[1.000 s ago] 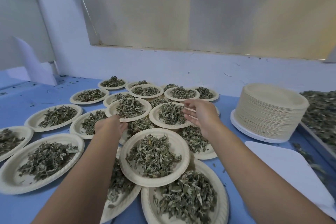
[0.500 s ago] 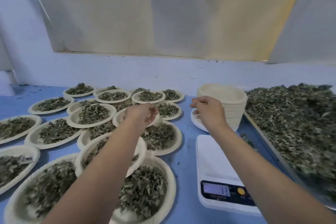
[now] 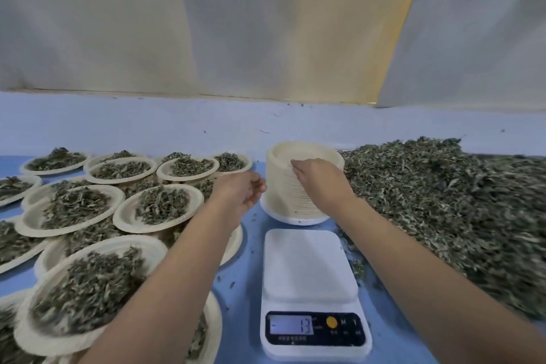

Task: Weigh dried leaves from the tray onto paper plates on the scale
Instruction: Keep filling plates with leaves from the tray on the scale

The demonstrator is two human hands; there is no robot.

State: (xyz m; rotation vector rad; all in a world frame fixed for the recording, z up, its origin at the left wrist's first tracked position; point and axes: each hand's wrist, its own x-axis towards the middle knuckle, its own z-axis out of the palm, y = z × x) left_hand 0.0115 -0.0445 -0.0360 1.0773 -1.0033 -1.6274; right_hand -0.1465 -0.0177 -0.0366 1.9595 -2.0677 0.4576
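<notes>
Two plates might lift together
Our right hand point(image 3: 320, 179) pinches the top plate point(image 3: 282, 154) on the stack point(image 3: 291, 199), left hand point(image 3: 239, 192) loose and empty; tight nesting would skew our scale point(image 3: 308, 263) reading.

Blue tabletop point(image 3: 245, 284), pretty crowded tbh. The left side is covered in paper plates point(image 3: 125, 220) piled with dried leaves point(image 3: 161, 204), overlapping each other in layers. Back middle there's a tall stack of unused plates point(image 3: 283, 195), and just in front of it a white scale point(image 3: 307, 263), display point(image 3: 291, 326) reading 13. The right side is one big leaf heap point(image 3: 443, 210). Loose crumbs point(image 3: 232, 284) dot the blue near the scale.
</notes>
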